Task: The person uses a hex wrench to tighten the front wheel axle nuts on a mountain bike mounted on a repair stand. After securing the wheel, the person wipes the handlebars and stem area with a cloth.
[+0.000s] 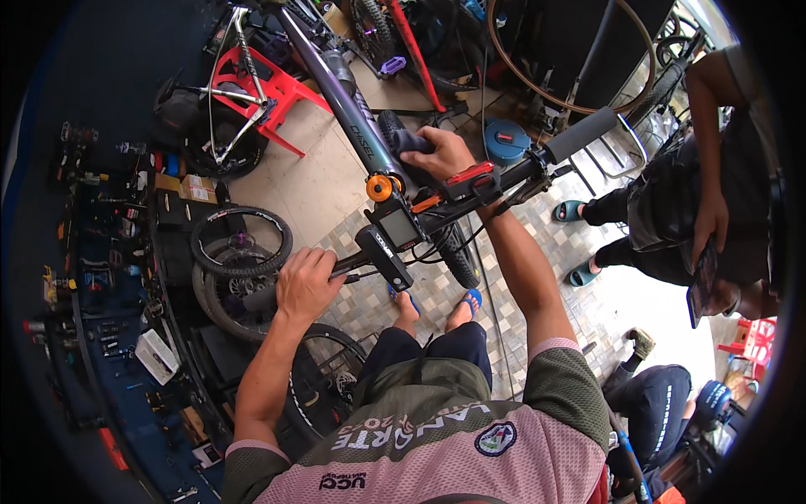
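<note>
A mountain bike with a purple-to-teal frame [357, 126] stands in front of me, its handlebar [437, 220] crossing my view. My left hand [306, 281] is closed round the bar beside the left grip [262, 299]. With bent fingers, my right hand [445, 155] holds a dark bunched cloth [411, 143] against or close to the right side of the frame; exact contact is unclear. On the bar and stem sit an orange round cap [383, 186], a bike computer [398, 227], a black light [383, 256] and a red-and-black device [470, 180].
To the left are loose wheels [243, 244] and a wall of tools [117, 336]. A red plastic stool [277, 101] stands beyond, with a bare bike frame [252, 92] on it. A blue round container [506, 141] is ahead. A person holding a phone [698, 290] stands right; another person's leg [659, 412] shows lower right.
</note>
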### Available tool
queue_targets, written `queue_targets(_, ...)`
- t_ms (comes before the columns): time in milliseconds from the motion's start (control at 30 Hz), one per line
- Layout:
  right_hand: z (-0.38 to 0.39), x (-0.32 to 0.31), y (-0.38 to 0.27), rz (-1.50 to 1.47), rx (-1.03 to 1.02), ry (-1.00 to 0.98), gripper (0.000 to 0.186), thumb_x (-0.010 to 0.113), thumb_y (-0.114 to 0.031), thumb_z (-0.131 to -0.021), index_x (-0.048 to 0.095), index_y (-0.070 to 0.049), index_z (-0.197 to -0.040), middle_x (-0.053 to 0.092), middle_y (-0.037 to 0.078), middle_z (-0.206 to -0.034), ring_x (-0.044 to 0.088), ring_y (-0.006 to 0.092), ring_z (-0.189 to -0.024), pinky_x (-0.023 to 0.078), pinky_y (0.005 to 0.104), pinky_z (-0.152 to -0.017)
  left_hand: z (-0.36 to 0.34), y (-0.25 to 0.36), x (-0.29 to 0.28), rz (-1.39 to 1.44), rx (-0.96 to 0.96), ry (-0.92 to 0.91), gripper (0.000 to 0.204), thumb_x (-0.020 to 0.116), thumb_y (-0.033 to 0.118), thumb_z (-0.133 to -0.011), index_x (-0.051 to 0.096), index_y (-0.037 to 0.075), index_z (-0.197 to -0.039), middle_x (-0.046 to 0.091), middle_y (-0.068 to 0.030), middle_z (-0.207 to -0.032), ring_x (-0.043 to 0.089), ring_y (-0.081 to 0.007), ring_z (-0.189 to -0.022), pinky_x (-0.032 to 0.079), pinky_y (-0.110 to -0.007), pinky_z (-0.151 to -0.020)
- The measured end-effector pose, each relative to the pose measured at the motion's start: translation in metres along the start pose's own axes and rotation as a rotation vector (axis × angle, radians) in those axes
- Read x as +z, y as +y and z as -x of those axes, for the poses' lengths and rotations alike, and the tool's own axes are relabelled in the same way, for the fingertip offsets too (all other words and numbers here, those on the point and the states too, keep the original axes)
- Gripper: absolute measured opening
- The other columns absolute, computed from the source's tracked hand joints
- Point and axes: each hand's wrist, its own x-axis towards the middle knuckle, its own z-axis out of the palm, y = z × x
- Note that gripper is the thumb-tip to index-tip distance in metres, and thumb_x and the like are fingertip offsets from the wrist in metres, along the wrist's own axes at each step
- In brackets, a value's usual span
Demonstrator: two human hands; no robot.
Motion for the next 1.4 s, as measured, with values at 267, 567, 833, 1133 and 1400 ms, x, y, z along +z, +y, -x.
queue_targets(267, 0.003, -0.024, 0.087, -0.344, 0.011, 0.180, 0.041, 0.058, -0.043, -0.112, 0.065, -0.002, -0.107, 0.057, -0.007, -0.087, 0.051, 0.0067, -0.076, 0.044, 0.0287, -0.065, -0.022, -0.015, -0.028, 0.335, -0.121, -0.218, 0.028, 0.086, 0.020, -0.082, 0.075, 0.004, -0.102, 0.074, -0.0118, -0.098, 0.072, -0.0306, -0.096, 0.056, -0.040, -0.087)
queue_targets(567, 0.033, -0.025, 0.056, -0.643, 0.184, 0.116, 0.024, 0.069, -0.028, -0.107, 0.071, -0.005, -0.103, 0.063, -0.007, -0.083, 0.057, 0.0018, -0.074, 0.047, 0.0219, -0.064, -0.252, 0.010, -0.059, 0.394, 0.435, -0.322, 0.033, 0.069, 0.010, -0.096, 0.075, 0.008, -0.128, 0.073, -0.0119, -0.119, 0.070, -0.0268, -0.109, 0.053, -0.038, -0.099)
queue_targets(833, 0.061, -0.015, 0.093, -0.629, 0.024, 0.142, 0.034, 0.076, -0.016, -0.094, 0.069, -0.001, -0.124, 0.072, -0.002, -0.102, 0.065, 0.0063, -0.093, 0.053, 0.0247, -0.084, -0.301, 0.040, 0.012, -0.112, 0.466, -0.828, 0.027, 0.076, 0.016, -0.088, 0.078, 0.011, -0.114, 0.078, -0.0106, -0.105, 0.073, -0.0330, -0.103, 0.057, -0.044, -0.090)
queue_targets(1133, 0.027, -0.003, 0.078, -0.381, -0.330, -0.054, 0.057, 0.076, -0.012, -0.086, 0.066, -0.007, -0.142, 0.062, 0.010, -0.124, 0.059, 0.0258, -0.116, 0.046, 0.0367, -0.104, -0.272, 0.004, 0.029, 0.231, 0.587, -0.365, 0.017, 0.073, 0.011, -0.077, 0.072, 0.007, -0.093, 0.067, -0.0087, -0.095, 0.067, -0.0314, -0.097, 0.055, -0.044, -0.085)
queue_targets(1400, -0.005, 0.015, 0.104, -0.569, -0.344, -0.281, 0.041, 0.077, -0.015, -0.089, 0.073, -0.012, -0.129, 0.057, 0.008, -0.130, 0.051, 0.0237, -0.128, 0.038, 0.0381, -0.112, -0.266, -0.004, 0.041, 0.391, 0.679, -0.184, 0.018, 0.075, 0.007, -0.072, 0.072, 0.008, -0.090, 0.057, -0.0089, -0.107, 0.061, -0.0307, -0.103, 0.052, -0.041, -0.090)
